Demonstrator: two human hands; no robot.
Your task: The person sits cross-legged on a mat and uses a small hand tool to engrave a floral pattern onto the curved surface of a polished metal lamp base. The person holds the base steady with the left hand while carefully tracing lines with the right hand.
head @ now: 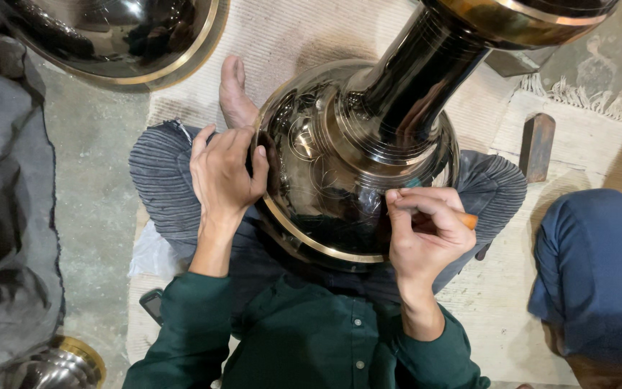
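A large dark polished metal vase [358,144] with brass bands and fine engraved lines lies across my lap, its long neck pointing up and to the right. My left hand [223,173] rests flat against the vase's rounded left side, steadying it. My right hand [426,230] is closed around a small tool with an orange handle [469,220], its tip pressed to the vase's lower right surface. I sit cross-legged, with a bare foot [235,94] showing above the left hand.
Another shiny brass-rimmed vessel [116,36] sits at the top left, and a smaller one [52,364] at the bottom left. Grey cloth [1,216] covers the left floor. Blue fabric [595,274] lies at the right beside a small dark wooden block [538,144] on the woven mat.
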